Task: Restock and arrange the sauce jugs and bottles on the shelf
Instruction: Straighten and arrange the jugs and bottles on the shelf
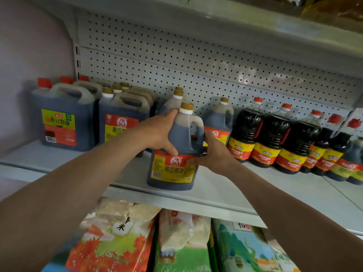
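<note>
A dark soy sauce jug [172,169] with a gold cap, a handle and a red-yellow label stands near the front edge of the grey shelf [225,193]. My left hand [157,134] grips its shoulder from the left. From the right, my right hand [212,154] holds its side below the handle. Behind it stand more jugs of the same kind [218,122]. Larger jugs [62,122] with red caps fill the shelf's left end. Round dark bottles [273,138] with red caps line the right part.
A perforated back panel [196,61] rises behind the shelf, and another shelf [255,18] hangs above. Below the shelf's front lip lie bags of rice [117,242]. Bare shelf surface shows at the front left and front right. A wall [29,55] closes the left side.
</note>
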`<state>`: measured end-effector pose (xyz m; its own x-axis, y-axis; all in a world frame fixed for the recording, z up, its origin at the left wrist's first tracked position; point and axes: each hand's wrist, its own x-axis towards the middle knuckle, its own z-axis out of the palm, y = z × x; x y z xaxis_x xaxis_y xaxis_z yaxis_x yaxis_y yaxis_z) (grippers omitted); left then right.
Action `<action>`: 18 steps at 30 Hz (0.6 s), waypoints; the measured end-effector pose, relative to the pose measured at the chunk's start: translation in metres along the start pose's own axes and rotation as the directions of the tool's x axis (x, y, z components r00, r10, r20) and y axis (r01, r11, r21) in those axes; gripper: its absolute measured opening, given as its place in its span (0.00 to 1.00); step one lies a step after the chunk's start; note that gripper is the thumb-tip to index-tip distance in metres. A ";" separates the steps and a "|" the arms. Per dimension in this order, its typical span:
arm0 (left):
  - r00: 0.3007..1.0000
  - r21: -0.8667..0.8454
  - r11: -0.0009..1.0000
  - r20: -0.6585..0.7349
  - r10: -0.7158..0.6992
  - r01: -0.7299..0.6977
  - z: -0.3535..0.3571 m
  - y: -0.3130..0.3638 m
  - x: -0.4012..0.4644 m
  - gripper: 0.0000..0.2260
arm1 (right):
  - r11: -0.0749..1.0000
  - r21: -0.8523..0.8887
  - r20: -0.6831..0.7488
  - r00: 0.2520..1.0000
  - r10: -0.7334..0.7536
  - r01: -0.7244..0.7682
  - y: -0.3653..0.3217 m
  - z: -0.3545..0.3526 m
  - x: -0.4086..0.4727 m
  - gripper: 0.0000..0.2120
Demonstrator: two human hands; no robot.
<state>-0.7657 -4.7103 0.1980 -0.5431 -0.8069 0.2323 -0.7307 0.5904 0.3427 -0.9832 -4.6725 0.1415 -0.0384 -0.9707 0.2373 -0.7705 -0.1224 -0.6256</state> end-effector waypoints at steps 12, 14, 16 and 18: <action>0.998 0.278 0.959 -0.046 -0.040 0.052 -0.004 -0.021 0.031 0.56 | 0.999 -0.040 -0.079 0.996 -0.039 0.036 -0.011 0.016 0.033 0.39; 0.997 0.307 0.949 -0.050 -0.056 0.069 -0.006 -0.024 0.036 0.55 | 0.998 -0.048 -0.090 0.995 -0.032 0.028 -0.011 0.020 0.041 0.39; 0.996 0.324 0.942 -0.057 -0.073 0.088 -0.006 -0.026 0.042 0.53 | 0.999 -0.036 -0.087 0.996 -0.022 0.019 -0.011 0.023 0.049 0.40; 0.994 0.328 0.939 -0.062 -0.088 0.103 -0.007 -0.028 0.047 0.52 | 0.999 -0.033 -0.087 0.996 -0.016 0.013 -0.011 0.025 0.056 0.40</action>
<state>-0.7679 -4.7644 0.2056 -0.4504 -0.8550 0.2571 -0.8779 0.4765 0.0467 -0.9611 -4.7306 0.1425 -0.0817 -0.9468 0.3113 -0.7913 -0.1283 -0.5978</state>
